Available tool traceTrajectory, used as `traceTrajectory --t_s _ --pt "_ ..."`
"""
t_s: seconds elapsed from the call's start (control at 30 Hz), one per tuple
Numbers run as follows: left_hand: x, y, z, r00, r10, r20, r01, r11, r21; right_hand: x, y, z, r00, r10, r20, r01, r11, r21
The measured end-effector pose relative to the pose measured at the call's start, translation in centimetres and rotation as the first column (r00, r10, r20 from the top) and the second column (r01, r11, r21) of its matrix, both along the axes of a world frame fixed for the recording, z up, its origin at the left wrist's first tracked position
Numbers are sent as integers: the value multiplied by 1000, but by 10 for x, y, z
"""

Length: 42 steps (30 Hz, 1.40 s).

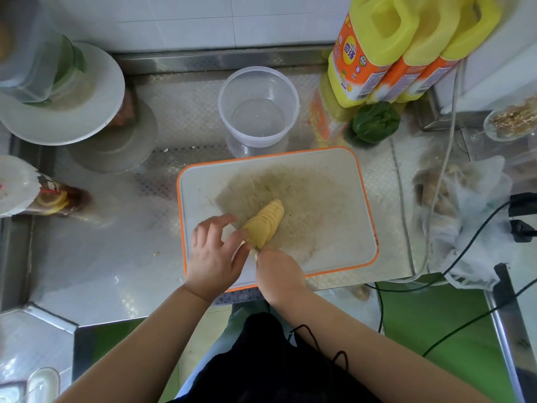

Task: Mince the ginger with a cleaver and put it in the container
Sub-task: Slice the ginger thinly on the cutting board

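Right hand (pixel 279 270) has its grip curled round the handle of the cleaver (pixel 223 215), low on the near edge of the cutting board (pixel 334 228); the handle itself is hidden under the fingers. From that hand the blade runs up and to the left across the board, its flat side showing pale and blurred, the far tip near the board's left border. Left hand (pixel 213 251) sits just beside the right, its grip loose and half open: the fingers are bent and spread, the thumb and forefinger touch the near end of the ginger (pixel 266 223). Whether they pinch it or only steady it cannot be told.

That ginger lies as a fanned row of thin yellow slices, overlapping one another, slanting from the hands up toward the middle of the board. It rests against the blade's right side. The board is white with an orange rim and shows a stained, scuffed patch round the slices.

Beyond the board's far edge, on the steel tabletop (pixel 116 257), stands the clear round container (pixel 258 109), upright and holding no ginger. To its right stand yellow oil jugs (pixel 401 50) with a green pepper (pixel 374 122) at their foot. At far left a white plate (pixel 87 112) carries a clear tub. A thin plastic bag (pixel 470 222) and black cables lie at the right.
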<state>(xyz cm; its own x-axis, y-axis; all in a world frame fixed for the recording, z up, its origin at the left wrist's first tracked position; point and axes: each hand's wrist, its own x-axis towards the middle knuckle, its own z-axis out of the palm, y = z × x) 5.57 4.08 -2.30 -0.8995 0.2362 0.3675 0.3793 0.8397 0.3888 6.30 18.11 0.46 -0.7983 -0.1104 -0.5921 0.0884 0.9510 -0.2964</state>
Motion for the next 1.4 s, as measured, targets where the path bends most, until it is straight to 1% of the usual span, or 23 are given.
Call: traceTrajectory --t_s 0.1,0.2,0.27,0.33,0.4,0.47,0.57,0.67,0.77,0.83,0.93,1.07,1.27,1.33,1.4 --pt "-16 2 7 994 -79 72 88 988 -127 1 0 -2 1000 0 -3 0 1000 -2" --pt "-25 7 5 987 -103 127 122 981 -148 0 1 -3 1000 -2 -10 2 1000 -11" --pt "-22 6 6 995 -67 73 74 993 -91 0 1 -3 1000 -19 -13 19 1000 -9" --pt "-15 2 8 1000 2 -7 -2 999 40 0 1 -3 999 -26 -18 26 1000 -9" --pt "-4 -2 5 999 33 4 -33 985 167 1 2 -3 999 -18 -29 18 1000 -7" --pt "7 -5 -5 998 1 70 -16 976 217 1 3 -2 999 -39 -31 38 999 -29" --pt "17 -4 -18 986 -37 161 2 978 211 -2 7 -1 998 -56 -13 55 996 -67" --pt "18 0 -23 980 -31 195 -14 975 223 -7 12 1 996 -86 12 86 991 -103" --pt "16 2 -26 983 -14 182 -26 976 217 -6 17 6 996 -87 -22 83 988 -131" --pt "15 1 -27 986 -25 166 -8 980 198 -2 19 11 996 -67 -63 59 989 -133" --pt "14 -1 -27 990 -40 132 18 986 165 2 20 15 992 -87 -89 74 988 -138" --pt "14 -3 -25 991 -36 130 15 987 160 2 19 11 995 -76 -65 68 990 -123" --pt "15 -3 -28 992 -21 127 -4 980 199 7 12 1 999 -28 -19 28 999 -36" --pt "15 -3 -29 991 -14 132 -11 983 185 3 12 1 1000 -28 -11 28 999 -40" --pt "16 -3 -31 991 -12 136 -8 989 148 -4 13 2 999 -51 13 52 996 -79"
